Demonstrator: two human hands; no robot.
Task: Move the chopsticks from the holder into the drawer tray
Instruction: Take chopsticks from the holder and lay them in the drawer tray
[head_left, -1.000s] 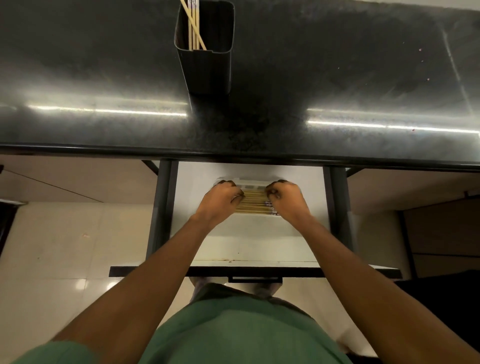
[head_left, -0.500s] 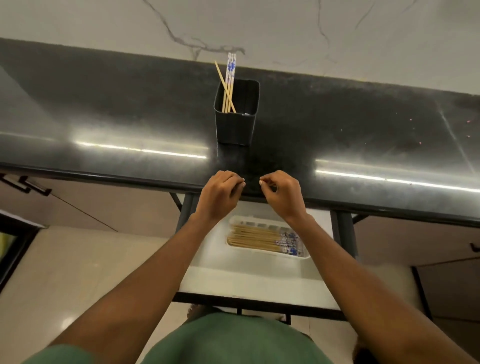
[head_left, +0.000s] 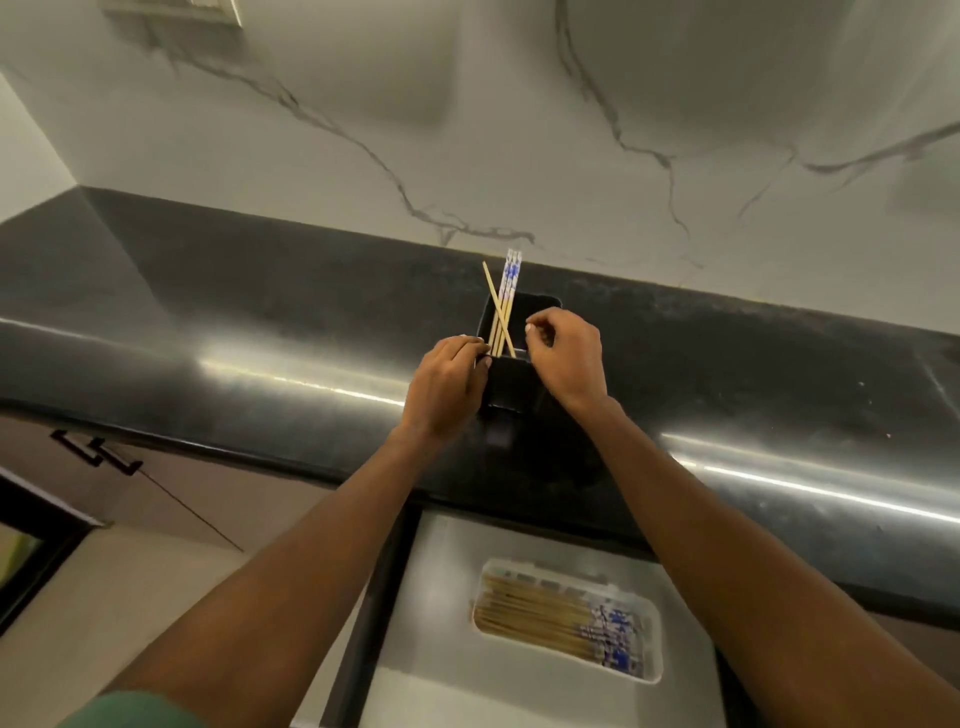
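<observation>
A black rectangular holder (head_left: 511, 384) stands on the dark countertop (head_left: 260, 322) with a few chopsticks (head_left: 503, 304) leaning in it, two of them blue-patterned at the top. My left hand (head_left: 447, 387) grips the holder's near-left rim. My right hand (head_left: 569, 356) hovers over the right rim, fingers curled and holding nothing, a short gap from the chopsticks. Below, in the open drawer (head_left: 441, 571), a white tray (head_left: 655, 670) holds several chopsticks (head_left: 545, 613) lying flat.
A marble-veined wall (head_left: 571, 130) rises right behind the counter. Black drawer rails (head_left: 374, 597) flank the open drawer. At the lower left are a cabinet front with a black handle (head_left: 98, 452) and pale floor.
Both hands left the tray in the drawer and rose to the holder on the counter. The left hand now grips the holder. The camera tilted up toward the wall.
</observation>
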